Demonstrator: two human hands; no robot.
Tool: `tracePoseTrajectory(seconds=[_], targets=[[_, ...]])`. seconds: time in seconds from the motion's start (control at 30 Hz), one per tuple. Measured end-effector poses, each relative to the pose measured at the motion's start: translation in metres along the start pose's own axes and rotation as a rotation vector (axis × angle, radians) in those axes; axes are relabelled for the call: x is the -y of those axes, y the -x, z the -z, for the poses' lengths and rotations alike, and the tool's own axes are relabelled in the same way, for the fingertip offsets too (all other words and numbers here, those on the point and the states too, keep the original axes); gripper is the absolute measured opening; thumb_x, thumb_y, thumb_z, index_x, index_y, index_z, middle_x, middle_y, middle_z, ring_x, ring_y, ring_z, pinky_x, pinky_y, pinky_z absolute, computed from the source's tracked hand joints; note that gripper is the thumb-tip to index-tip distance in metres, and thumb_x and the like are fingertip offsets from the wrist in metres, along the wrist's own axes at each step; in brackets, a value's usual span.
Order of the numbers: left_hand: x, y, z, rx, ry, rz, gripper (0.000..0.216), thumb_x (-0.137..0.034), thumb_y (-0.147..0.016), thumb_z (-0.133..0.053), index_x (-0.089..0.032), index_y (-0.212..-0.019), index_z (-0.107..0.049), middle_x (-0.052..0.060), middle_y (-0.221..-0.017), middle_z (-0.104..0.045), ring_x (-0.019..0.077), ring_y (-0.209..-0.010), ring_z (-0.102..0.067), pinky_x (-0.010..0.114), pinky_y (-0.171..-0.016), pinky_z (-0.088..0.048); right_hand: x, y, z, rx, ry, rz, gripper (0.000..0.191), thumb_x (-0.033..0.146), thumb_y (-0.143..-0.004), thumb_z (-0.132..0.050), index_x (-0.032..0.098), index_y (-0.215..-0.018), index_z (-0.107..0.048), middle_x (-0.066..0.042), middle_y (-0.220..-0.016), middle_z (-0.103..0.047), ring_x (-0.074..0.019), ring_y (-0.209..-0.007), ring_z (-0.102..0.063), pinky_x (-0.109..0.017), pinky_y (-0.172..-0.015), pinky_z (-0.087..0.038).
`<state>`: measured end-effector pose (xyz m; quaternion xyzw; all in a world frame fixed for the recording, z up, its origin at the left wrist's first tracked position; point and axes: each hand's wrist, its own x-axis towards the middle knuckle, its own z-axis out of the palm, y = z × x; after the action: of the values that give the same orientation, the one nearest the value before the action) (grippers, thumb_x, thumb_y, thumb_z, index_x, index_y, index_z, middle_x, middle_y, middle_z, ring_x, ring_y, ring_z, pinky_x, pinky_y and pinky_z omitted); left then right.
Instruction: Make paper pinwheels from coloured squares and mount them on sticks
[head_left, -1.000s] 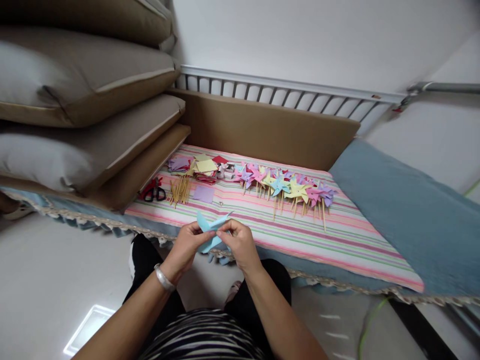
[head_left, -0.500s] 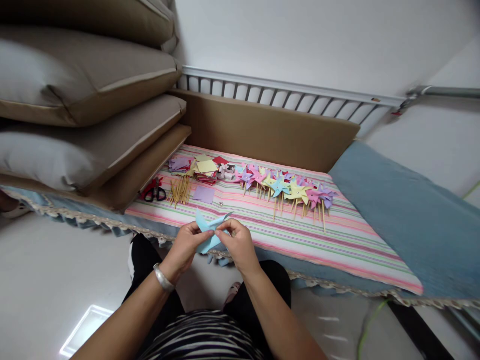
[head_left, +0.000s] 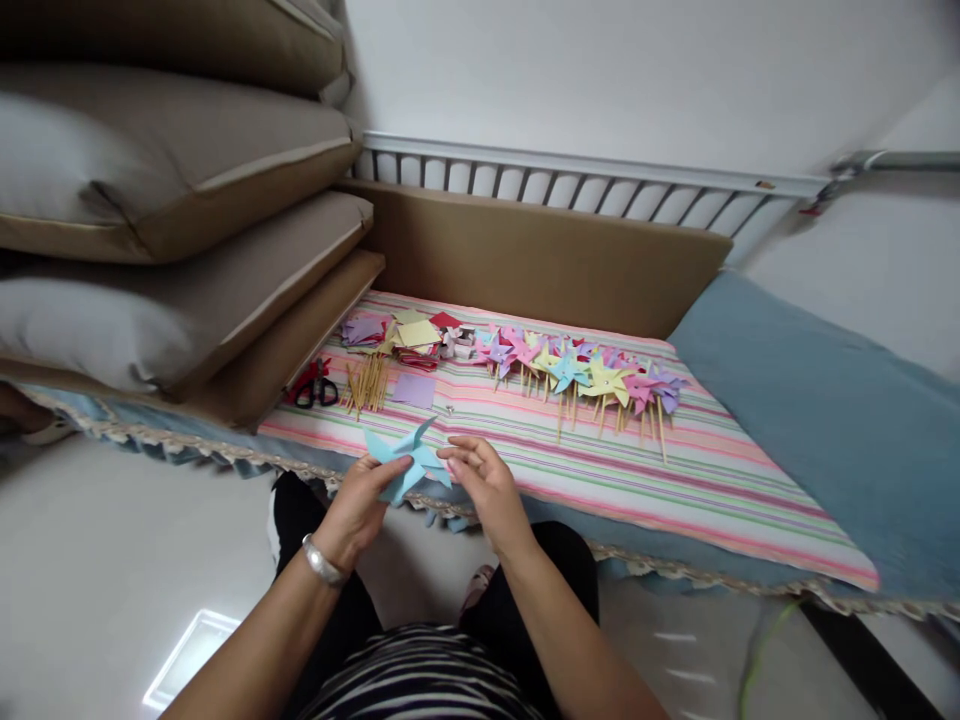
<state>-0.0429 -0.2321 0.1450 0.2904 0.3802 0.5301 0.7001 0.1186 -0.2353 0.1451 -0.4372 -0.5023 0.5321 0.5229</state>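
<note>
A light-blue paper pinwheel with folded blades is in my left hand, the thumb pressed on its middle. This hand wears a silver bangle at the wrist. Just right of the pinwheel is my right hand, its fingers bent and a little apart at the tip of the right blade. Whether they touch the paper I cannot tell. Beyond my hands a purple paper square lies on the striped cloth, with a tiny shiny piece to its right.
Finished pinwheels on sticks lie in a row on the striped cloth. At left are black scissors, wooden sticks and stacked coloured paper. Stacked cushions rise at the left, and a brown board stands behind.
My right hand has let go of the pinwheel's middle and drawn slightly right. My left hand keeps hold of the pinwheel, which now faces up more openly. The view has shifted slightly.
</note>
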Motion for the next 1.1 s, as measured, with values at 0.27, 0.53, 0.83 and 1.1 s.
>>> tracePoseTrajectory(seconds=[0.27, 0.53, 0.83, 1.1], targets=[[-0.002, 0.001, -0.004, 0.021, 0.136, 0.062, 0.016, -0.023, -0.063, -0.074, -0.014, -0.075, -0.070, 0.005, -0.075, -0.071, 0.0163, -0.071, -0.064, 0.028, -0.072, -0.048, -0.011, 0.008, -0.007, 0.043, -0.183, -0.128, 0.028, 0.032, -0.069, -0.069, 0.021, -0.093, -0.063, -0.005, -0.094, -0.070, -0.0200, -0.091, -0.063, -0.034, -0.085, -0.045], [0.005, 0.005, -0.012, 0.052, 0.144, 0.101, 0.013, -0.022, -0.065, -0.073, -0.013, -0.074, -0.070, 0.004, -0.070, -0.070, 0.0131, -0.061, -0.061, 0.025, -0.065, -0.047, -0.017, 0.012, -0.016, 0.031, -0.231, -0.201, 0.026, 0.033, -0.067, -0.071, 0.018, -0.088, -0.067, -0.003, -0.078, -0.069, -0.0152, -0.068, -0.061, -0.030, -0.071, -0.046], [0.009, 0.007, -0.010, 0.069, 0.130, 0.102, 0.017, -0.023, -0.065, -0.074, -0.012, -0.077, -0.070, 0.005, -0.069, -0.070, 0.0142, -0.062, -0.062, 0.024, -0.064, -0.046, -0.015, 0.011, -0.017, -0.036, -0.142, -0.152, 0.024, 0.036, -0.067, -0.070, 0.015, -0.078, -0.069, -0.002, -0.068, -0.065, -0.0142, -0.064, -0.058, -0.029, -0.069, -0.046], [0.010, -0.001, 0.012, -0.047, 0.060, 0.070, 0.022, -0.023, -0.061, -0.077, -0.011, -0.078, -0.071, 0.005, -0.068, -0.071, 0.0141, -0.062, -0.062, 0.024, -0.065, -0.047, -0.050, -0.002, -0.007, 0.062, 0.136, -0.110, 0.028, 0.041, -0.072, -0.065, 0.016, -0.086, -0.067, -0.004, -0.077, -0.069, -0.0162, -0.070, -0.063, -0.027, -0.065, -0.048]])
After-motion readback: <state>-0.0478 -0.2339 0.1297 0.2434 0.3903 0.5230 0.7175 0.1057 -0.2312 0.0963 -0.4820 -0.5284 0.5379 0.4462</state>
